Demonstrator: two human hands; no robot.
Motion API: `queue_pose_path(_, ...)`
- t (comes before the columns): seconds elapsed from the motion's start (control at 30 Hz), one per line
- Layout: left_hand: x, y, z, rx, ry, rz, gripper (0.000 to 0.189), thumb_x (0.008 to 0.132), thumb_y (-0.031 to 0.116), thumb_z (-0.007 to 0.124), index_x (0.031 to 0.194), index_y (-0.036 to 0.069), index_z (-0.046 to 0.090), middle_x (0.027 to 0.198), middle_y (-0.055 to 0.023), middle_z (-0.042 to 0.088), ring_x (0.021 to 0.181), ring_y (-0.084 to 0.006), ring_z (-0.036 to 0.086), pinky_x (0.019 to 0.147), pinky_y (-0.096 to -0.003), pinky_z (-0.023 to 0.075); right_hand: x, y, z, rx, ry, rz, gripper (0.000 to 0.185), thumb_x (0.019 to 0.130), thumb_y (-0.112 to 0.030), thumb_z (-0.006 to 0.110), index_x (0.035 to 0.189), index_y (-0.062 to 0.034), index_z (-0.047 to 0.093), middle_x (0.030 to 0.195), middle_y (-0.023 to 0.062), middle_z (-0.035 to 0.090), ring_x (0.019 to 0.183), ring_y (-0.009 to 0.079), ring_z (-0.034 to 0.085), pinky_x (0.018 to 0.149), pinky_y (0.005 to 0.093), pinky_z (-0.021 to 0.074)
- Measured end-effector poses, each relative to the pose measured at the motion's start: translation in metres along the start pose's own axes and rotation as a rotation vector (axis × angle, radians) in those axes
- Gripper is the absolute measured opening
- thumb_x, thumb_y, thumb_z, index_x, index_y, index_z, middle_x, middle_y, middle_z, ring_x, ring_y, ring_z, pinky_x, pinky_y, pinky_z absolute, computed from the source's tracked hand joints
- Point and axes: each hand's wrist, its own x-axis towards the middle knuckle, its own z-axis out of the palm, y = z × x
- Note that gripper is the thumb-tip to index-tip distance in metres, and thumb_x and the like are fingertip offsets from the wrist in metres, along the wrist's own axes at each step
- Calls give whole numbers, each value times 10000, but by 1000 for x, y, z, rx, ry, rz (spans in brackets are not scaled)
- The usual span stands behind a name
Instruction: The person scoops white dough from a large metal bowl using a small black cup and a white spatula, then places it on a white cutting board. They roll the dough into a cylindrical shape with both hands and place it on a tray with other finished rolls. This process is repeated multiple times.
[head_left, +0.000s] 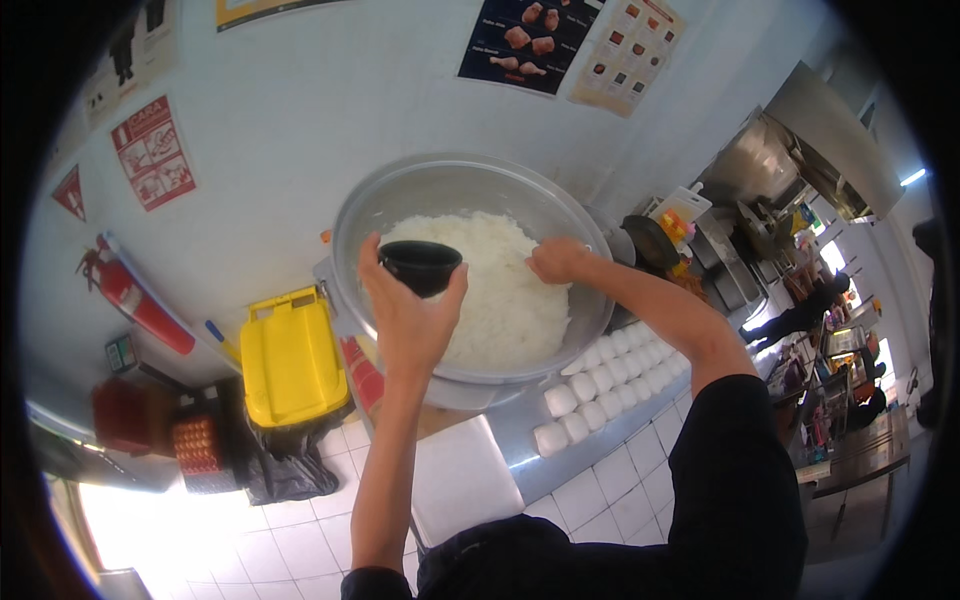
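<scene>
A large round metal pot (465, 161) stands before me with a broad mound of cooked white rice (495, 322) in it. My left hand (412, 315) grips a small black bowl (421, 266) by its sides, above the left part of the rice. The bowl's mouth faces up and its inside looks dark. Over the right part of the rice, my right hand (559, 261) is curled around what seems a pale utensil; most of it is hidden by the fingers or blends with the rice.
Rows of white wrapped bundles (600, 375) lie on the steel table (517, 442) right of the pot. White sheets (465, 480) lie nearest me. A yellow-lidded bin (292, 360), egg trays (196, 444) and a fire extinguisher (142, 300) are left. A person (802, 307) stands far right.
</scene>
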Motion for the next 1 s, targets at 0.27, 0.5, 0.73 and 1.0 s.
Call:
queue_pose_path(0.27, 2, -8, 0, 63, 16, 65, 977, 766, 284, 847, 1462, -10, 227, 1390, -275, 385, 1261, -390, 479, 1073, -424, 405, -29, -88, -17, 42, -19, -404, 515, 1011, -390, 462, 785, -11, 727, 811, 227, 708, 801, 425, 692, 745, 515, 550)
queue_pose_path(0.5, 3, -15, -8, -161, 57, 6, 934, 804, 239, 839, 1453, 6, 210, 1328, -272, 433, 1207, -318, 502, 1058, -395, 400, -11, -37, -52, 51, 120, -310, 478, 1004, -373, 481, 782, -33, 733, 805, 184, 720, 784, 406, 694, 717, 507, 543)
queue_pose_path(0.73, 4, -22, -14, -249, 141, -92, 740, 952, 337, 669, 1453, -24, 262, 1364, -233, 411, 1233, -322, 467, 1063, -384, 367, 102, 35, -15, -273, 177, -123, 333, 952, -308, 544, 862, -65, 753, 857, 145, 727, 814, 339, 710, 665, 477, 542)
queue_pose_path(1.0, 9, -24, -13, -145, 206, -72, 712, 1027, 591, 356, 1441, 13, 326, 1338, -213, 452, 1223, -311, 481, 1037, -388, 370, 116, 14, 9, -31, -39, -203, 439, 998, -276, 446, 781, -18, 726, 833, 184, 715, 783, 397, 687, 707, 492, 541)
